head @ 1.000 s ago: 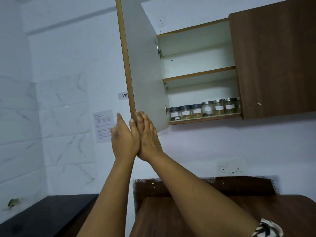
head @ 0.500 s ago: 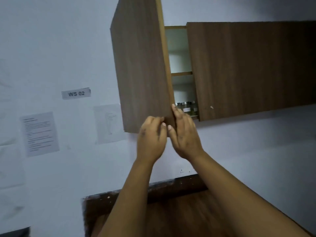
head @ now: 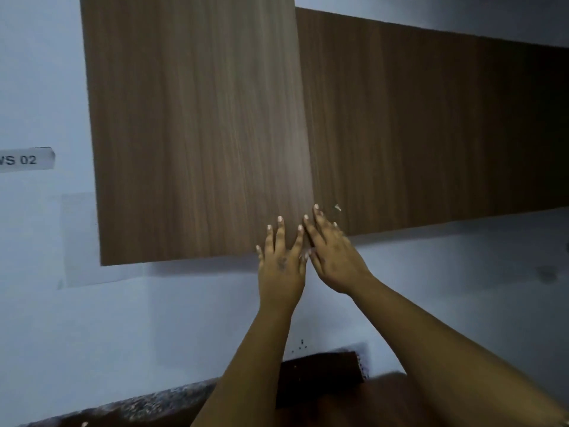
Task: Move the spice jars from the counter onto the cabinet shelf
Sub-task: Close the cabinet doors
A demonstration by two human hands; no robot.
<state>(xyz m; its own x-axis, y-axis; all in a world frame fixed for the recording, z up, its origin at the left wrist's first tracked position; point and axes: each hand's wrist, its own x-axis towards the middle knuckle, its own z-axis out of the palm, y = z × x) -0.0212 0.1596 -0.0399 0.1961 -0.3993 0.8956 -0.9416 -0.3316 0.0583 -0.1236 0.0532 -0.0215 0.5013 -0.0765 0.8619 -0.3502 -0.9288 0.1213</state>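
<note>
Step in hand looks like shutting the left door (head: 197, 127) — both palms flat near its lower right corner. Left hand (head: 281, 266) has fingers straight and spread, pressing the door face; right hand (head: 334, 257) has fingers straight too, on the seam with the right door (head: 431, 124). To do it well: push evenly near the free edge and keep fingertips out of the seam. Door seems flush, though blur makes that hard to confirm. Counts: two doors, two hands, one wall label (head: 26, 160). Jars — none visible, presumably behind the doors.
</note>
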